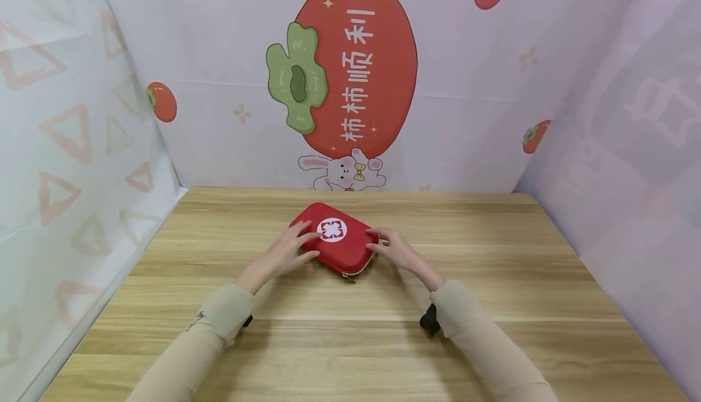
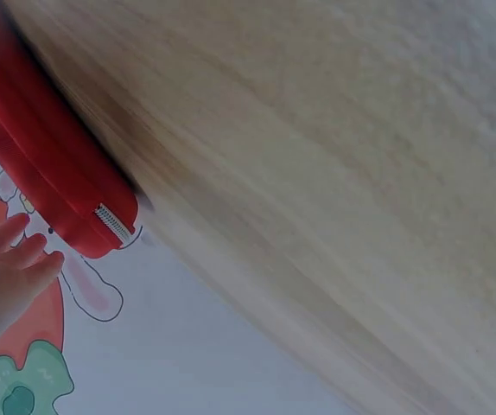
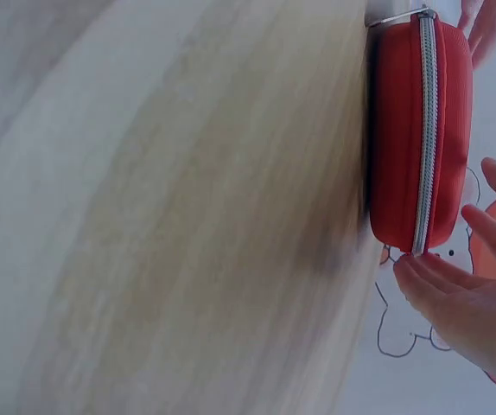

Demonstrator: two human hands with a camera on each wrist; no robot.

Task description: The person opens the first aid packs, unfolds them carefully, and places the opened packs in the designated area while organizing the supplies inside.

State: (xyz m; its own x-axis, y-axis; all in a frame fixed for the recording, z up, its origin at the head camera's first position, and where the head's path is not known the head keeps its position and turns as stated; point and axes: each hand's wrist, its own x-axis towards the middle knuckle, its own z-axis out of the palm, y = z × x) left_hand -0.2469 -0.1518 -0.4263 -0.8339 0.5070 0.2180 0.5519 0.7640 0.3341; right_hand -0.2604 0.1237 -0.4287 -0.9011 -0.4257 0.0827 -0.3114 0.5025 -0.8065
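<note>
Between left hand (image 1: 287, 251) and right hand (image 1: 397, 249), both loosely spread, I see the red first-aid case (image 1: 338, 249) slanting far-left to near-right.

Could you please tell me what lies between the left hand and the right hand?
The head view shows it: a red zippered case lies between the left hand and the right hand, on the wooden tabletop.
</note>
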